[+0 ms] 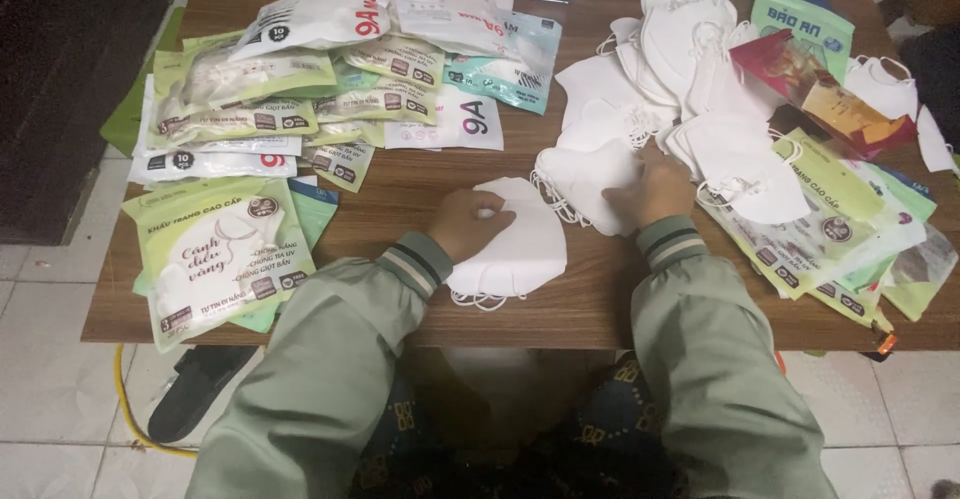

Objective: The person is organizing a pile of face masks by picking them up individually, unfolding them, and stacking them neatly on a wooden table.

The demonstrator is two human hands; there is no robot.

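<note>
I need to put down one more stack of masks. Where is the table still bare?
Bare wood shows along the table front edge between the sleeves, and in the strip between the packets and loose masks. Both sides are crowded.

A small stack of white folded face masks [515,244] lies flat on the wooden table under my left hand [467,222] — ear loops trailing off its near edge. My right hand [652,191] rests on another white mask [585,181] just beside it — at the edge of a loose pile.
</note>
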